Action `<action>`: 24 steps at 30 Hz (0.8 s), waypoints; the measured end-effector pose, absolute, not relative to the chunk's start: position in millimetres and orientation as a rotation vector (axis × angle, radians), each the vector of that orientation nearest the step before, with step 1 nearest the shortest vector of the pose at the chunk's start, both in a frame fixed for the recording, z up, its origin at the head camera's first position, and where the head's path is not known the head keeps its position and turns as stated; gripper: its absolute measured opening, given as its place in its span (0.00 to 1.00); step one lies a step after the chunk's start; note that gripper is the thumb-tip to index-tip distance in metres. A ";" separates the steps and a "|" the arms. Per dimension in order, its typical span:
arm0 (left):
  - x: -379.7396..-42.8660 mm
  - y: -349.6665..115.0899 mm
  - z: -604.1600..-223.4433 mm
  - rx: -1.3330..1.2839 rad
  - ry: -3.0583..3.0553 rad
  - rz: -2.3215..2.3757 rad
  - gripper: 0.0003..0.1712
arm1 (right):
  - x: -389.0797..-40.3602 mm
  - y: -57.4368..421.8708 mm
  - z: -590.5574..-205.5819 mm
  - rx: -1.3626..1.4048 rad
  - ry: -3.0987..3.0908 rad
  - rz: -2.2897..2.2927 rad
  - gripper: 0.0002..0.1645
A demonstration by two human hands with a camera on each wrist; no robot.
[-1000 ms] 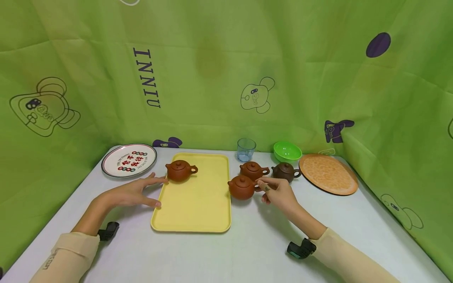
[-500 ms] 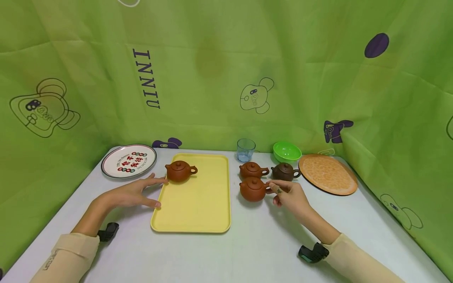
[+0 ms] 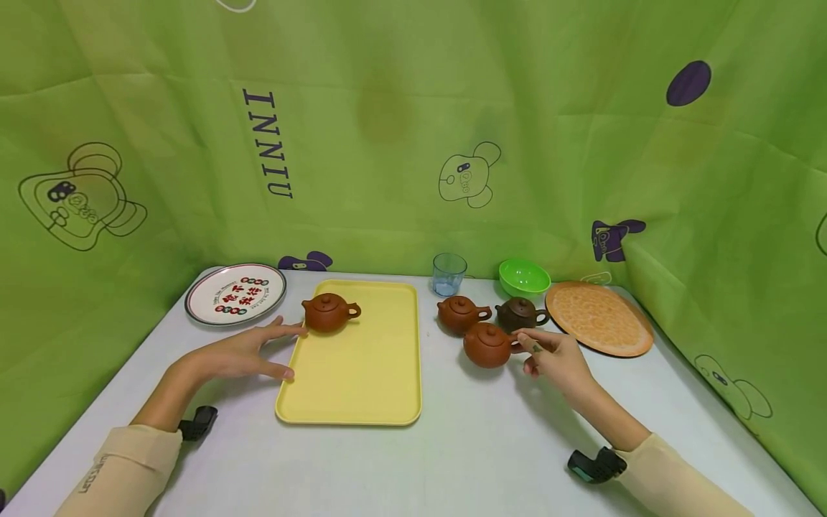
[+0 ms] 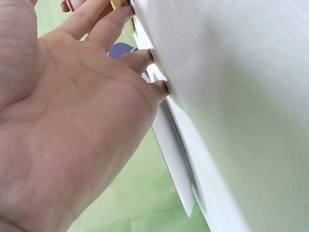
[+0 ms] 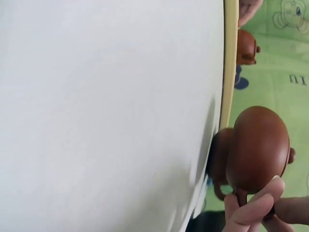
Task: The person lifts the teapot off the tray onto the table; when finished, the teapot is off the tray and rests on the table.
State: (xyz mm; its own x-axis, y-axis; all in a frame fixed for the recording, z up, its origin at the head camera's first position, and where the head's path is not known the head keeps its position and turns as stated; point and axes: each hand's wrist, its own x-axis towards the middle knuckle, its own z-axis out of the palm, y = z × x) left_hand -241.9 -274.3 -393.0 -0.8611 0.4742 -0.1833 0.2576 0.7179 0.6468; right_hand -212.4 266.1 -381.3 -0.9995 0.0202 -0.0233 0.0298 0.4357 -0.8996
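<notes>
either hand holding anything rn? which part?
Right hand pinches the near red-brown teapot by its handle. Left hand holds nothing; its fingers lie flat by the yellow tray.

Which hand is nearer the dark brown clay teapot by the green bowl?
Right. The right hand is just in front of the dark brown clay teapot, pinching a reddish-brown teapot's handle; the left hand rests far across the yellow tray.
</notes>
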 end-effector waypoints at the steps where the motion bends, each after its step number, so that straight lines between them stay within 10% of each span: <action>1: -242.0 -274.5 -393.3 0.571 2.586 0.905 0.51 | -212.5 268.7 -381.4 0.050 2.654 -1.663 0.23; 24: -242.2 -273.3 -393.3 0.554 2.589 0.896 0.51 | -206.8 318.3 -387.3 0.128 2.675 -1.602 0.29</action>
